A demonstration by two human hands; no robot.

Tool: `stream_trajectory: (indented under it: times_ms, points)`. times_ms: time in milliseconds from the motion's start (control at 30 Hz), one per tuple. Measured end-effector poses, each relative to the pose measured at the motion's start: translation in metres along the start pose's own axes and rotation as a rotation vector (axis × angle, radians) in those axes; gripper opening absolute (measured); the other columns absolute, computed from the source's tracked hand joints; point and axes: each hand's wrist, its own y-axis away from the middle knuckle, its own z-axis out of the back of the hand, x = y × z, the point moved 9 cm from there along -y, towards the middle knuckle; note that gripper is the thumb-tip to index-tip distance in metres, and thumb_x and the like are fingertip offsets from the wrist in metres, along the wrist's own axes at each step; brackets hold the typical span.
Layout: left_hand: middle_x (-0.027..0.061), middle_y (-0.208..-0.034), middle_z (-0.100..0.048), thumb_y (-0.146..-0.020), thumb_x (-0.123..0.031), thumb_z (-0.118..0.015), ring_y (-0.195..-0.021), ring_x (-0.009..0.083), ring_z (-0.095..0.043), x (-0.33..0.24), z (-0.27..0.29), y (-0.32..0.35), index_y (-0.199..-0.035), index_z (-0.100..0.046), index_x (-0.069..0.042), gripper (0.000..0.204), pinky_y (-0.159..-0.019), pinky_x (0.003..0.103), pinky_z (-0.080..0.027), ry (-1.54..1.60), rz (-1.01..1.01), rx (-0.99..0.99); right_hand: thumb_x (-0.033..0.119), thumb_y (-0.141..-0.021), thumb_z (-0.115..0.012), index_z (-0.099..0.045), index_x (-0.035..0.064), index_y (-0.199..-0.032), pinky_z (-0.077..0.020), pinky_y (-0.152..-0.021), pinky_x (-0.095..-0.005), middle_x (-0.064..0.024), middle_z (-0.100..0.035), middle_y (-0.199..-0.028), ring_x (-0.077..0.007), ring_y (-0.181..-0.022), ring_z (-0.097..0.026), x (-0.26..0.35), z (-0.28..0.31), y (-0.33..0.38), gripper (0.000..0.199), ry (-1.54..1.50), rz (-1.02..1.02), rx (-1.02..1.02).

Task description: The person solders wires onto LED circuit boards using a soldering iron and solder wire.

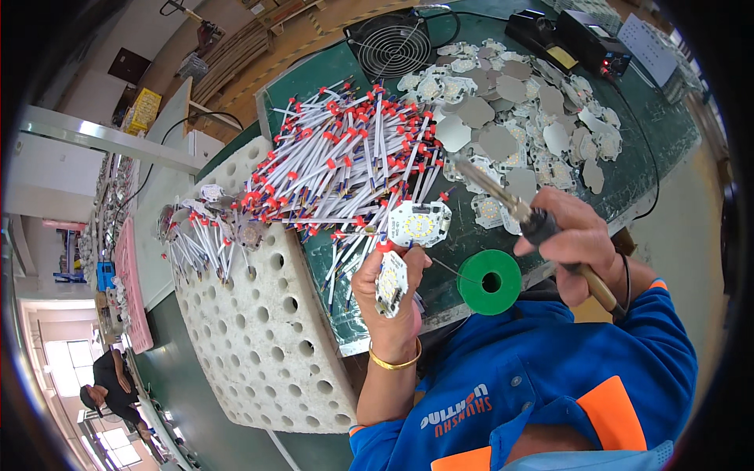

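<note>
My left hand (390, 302) grips a small round white LED board (390, 282) with wires at its top edge, held just above the near edge of the green bench. My right hand (577, 239) is closed around the handle of a soldering iron (503, 196), whose tip points up and left toward the boards. Another white LED board (420, 224) lies flat on the bench between my hands. A big heap of white wires with red ends (353, 153) lies behind it. A green solder spool (490, 282) sits near the bench edge below the iron.
A pile of round LED boards and grey metal discs (510, 102) covers the far right of the green bench (644, 157). A small fan (390, 43) and a black soldering station (577, 39) stand at the back. A white perforated foam block (267, 337) holds finished boards with wires (206, 228) at left.
</note>
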Motion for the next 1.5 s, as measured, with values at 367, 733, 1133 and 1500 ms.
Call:
stream_trajectory:
  times_ms: [367, 733, 1133, 1500]
  points:
    - [0.0081, -0.079, -0.063, -0.074, 0.012, -0.059, -0.065, 0.0112, -0.057, 0.003, 0.004, 0.014, -0.098, -0.061, 0.000, 0.027, -0.061, 0.024, -0.048, 0.058, -0.038, 0.015, 0.031, -0.083, -0.054, -0.062, 0.0053, -0.091, -0.0362, -0.050, -0.0313, -0.0016, -0.044, -0.058, -0.0184, -0.051, -0.046, 0.025, -0.007, 0.019, 0.028, -0.087, 0.097, 0.024]
    - [0.0057, -0.077, -0.062, -0.073, 0.012, -0.059, -0.065, 0.0103, -0.057, -0.003, 0.001, 0.015, -0.096, -0.061, 0.001, 0.025, -0.060, 0.023, -0.047, 0.022, -0.049, 0.019, 0.027, -0.081, -0.057, -0.061, 0.0043, -0.093, -0.0383, -0.050, -0.0305, -0.0026, -0.047, -0.058, -0.0185, -0.048, -0.047, 0.023, -0.012, 0.021, 0.026, -0.100, 0.092, 0.026]
    - [0.0049, -0.067, -0.054, -0.078, 0.002, -0.057, -0.052, 0.0047, -0.039, -0.011, -0.003, 0.017, -0.081, -0.054, 0.002, 0.004, -0.047, 0.018, -0.028, -0.082, -0.071, -0.076, 0.010, -0.070, -0.058, -0.061, 0.0060, -0.087, -0.0386, -0.049, -0.0282, -0.0001, -0.045, -0.055, -0.0155, -0.046, -0.045, 0.025, -0.016, 0.020, 0.018, 0.016, 0.154, 0.031]
    - [0.0049, -0.066, -0.052, -0.078, 0.002, -0.057, -0.051, 0.0050, -0.036, -0.007, -0.001, 0.013, -0.077, -0.053, 0.000, 0.005, -0.046, 0.018, -0.026, -0.060, -0.038, -0.109, 0.004, -0.066, -0.058, -0.060, 0.0073, -0.086, -0.0381, -0.049, -0.0260, 0.0020, -0.042, -0.053, -0.0129, -0.044, -0.043, 0.019, -0.017, 0.022, 0.021, 0.047, 0.174, -0.006]
